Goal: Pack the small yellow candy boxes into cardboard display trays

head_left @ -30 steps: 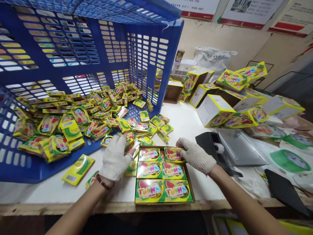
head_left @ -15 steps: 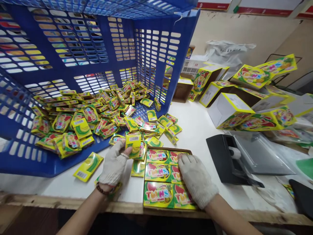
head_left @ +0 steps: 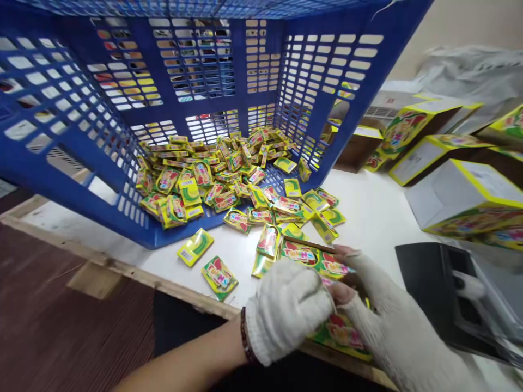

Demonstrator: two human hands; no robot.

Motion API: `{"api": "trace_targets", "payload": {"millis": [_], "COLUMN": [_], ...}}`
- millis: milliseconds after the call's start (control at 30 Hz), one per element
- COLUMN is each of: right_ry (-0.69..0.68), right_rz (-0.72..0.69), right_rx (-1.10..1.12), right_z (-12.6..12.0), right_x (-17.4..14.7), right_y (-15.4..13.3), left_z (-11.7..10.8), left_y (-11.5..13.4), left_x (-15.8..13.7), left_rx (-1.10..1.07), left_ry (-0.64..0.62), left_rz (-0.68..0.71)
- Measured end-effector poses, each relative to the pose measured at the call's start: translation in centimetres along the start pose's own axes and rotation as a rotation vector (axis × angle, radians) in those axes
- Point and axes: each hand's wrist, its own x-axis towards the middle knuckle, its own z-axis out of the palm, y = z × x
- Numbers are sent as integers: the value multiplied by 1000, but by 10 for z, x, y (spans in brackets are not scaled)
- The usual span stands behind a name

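A shallow display box (head_left: 312,244) at the table's front edge holds small yellow-green "Twins" packs (head_left: 300,253) in rows. My left hand (head_left: 288,310), in a white glove with bare fingertips and a beaded bracelet at the wrist, is closed over the box's left side; whatever its fingers hold is hidden. From the right, my gloved right hand (head_left: 394,321) has its thumb and forefinger around the end of a Twins pack (head_left: 332,265) in the box. Two loose packs, one banana side up (head_left: 195,246) and one Twins side up (head_left: 219,277), lie to the left.
A blue plastic crate (head_left: 261,60) lies on its side, many packs (head_left: 212,179) spilling from its mouth onto the white table (head_left: 368,207). Larger yellow printed cartons (head_left: 469,201) stand at right. A black tape dispenser (head_left: 433,283) sits beside my right hand.
My left hand has moved from beside the box to over it, and the pack it held is out of sight. My right hand has shifted from lying flat to a grip. The view has turned left.
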Motion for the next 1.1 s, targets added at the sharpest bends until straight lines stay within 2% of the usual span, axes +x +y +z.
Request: {"api": "trace_targets", "payload": {"millis": [33, 100, 233, 300, 400, 467, 600, 700, 800, 867, 933, 1033, 1100], "right_ry": [-70, -217, -437, -471, -375, -313, -254, -172, -171, -198, -153, 56, 161], "right_rz": [77, 198, 247, 248, 271, 222, -48, -223, -302, -327, -369, -443, -462], "right_rx": [2, 62, 240, 241, 123, 47, -22, -148, -295, -322, -289, -183, -105], "right_z": [3, 9, 13, 11, 11, 16, 35, 45, 46, 43, 42, 44, 47], "right_x": [0, -1, -6, -8, -10, -11, -21, -30, -34, -33, -30, -24, -19], "right_y": [3, 10, 12, 10, 11, 15, 19, 17, 17, 18, 19, 13, 5], "left_z": [0, -1, -4, -8, -27, -45, -77, -87, -92, -96, -100, -95, -80], "left_y": [1, 1, 2, -2, -26, -54, -108, -119, -114, -109, -102, -81, -62], "left_x": [-1, -8, -28, -40, -58, -70, -93, -104, -104, -95, -80, -50, -32], "left_rx": [46, 33, -33, -52, -38, 6, 13, -7, 37, 24, -52, -167, -246], "left_ry": [-2, 5, 25, 57, 63, -61, -525, -706, -811, -808, -713, -510, -426], "left_rz": [56, 82, 54, 48, -46, -183, -490, -620, -677, -717, -749, -716, -628]}}
